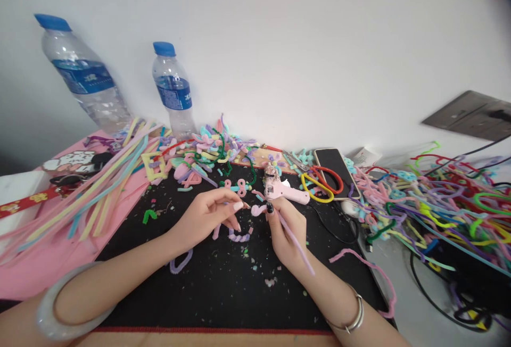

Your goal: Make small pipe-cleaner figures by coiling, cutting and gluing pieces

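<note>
My right hand (288,227) pinches a lilac pipe cleaner (295,243) between thumb and fingers. Its far end is curled into a small coil, and its straight tail slants down across the wrist. To the left, my left hand (217,211) hovers over the mat with thumb and index finger brought together; whatever they may hold is too small to make out. Just beyond my right hand lies a pink glue gun (287,193). Twisted lilac pieces (239,238) sit below my left fingers, and a bent purple loop (181,263) lies near my left forearm.
A black mat (223,299) with scraps covers the table. Behind are scissors (321,184), a phone (337,171) and a heap of pipe cleaner pieces (207,150). Two water bottles (173,89) stand at the wall. Loose pipe cleaners (419,214) and cables crowd the right.
</note>
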Demonstrator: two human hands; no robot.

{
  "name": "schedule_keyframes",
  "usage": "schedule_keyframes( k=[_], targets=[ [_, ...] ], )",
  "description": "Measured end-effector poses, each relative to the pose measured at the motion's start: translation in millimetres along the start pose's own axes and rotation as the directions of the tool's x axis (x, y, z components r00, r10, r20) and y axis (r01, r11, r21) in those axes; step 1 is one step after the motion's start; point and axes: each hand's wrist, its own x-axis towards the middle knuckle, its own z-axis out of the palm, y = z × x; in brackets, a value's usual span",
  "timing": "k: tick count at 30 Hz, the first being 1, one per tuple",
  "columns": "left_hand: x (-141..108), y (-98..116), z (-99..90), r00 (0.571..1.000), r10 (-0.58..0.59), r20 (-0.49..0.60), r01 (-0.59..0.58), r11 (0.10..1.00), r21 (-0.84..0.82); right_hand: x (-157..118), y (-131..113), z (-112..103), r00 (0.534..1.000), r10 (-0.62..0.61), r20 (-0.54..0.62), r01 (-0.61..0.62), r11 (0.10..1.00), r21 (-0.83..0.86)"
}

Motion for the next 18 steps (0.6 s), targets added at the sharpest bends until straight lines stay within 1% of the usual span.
schedule_keyframes(
  k=[2, 4, 10, 18],
  targets=[
    [-0.7, 0.1, 2.6, 0.998, -0.037, 0.050, 0.037, 0.999, 0.013, -0.2, 0.9, 0.9, 1.000, -0.005, 0.006, 0.004, 1.000, 0.004],
    [-1.4, 0.1, 5.0, 0.996, -0.045, 0.081, 0.044, 0.999, 0.013, -0.5, 2.0, 2.2, 1.000, -0.017, 0.021, 0.017, 1.000, 0.007],
    [-2.6, 0.8, 6.6, 0.995, -0.028, 0.097, 0.029, 1.000, -0.006, -1.6, 5.6, 4.8, 0.995, -0.075, 0.071, 0.075, 0.997, 0.009],
    [-1.7, 0.3, 7.1, 0.994, -0.033, 0.103, 0.034, 0.999, -0.003, -1.3, 8.3, 4.3, 0.991, -0.070, 0.115, 0.069, 0.998, 0.007]
  ],
)
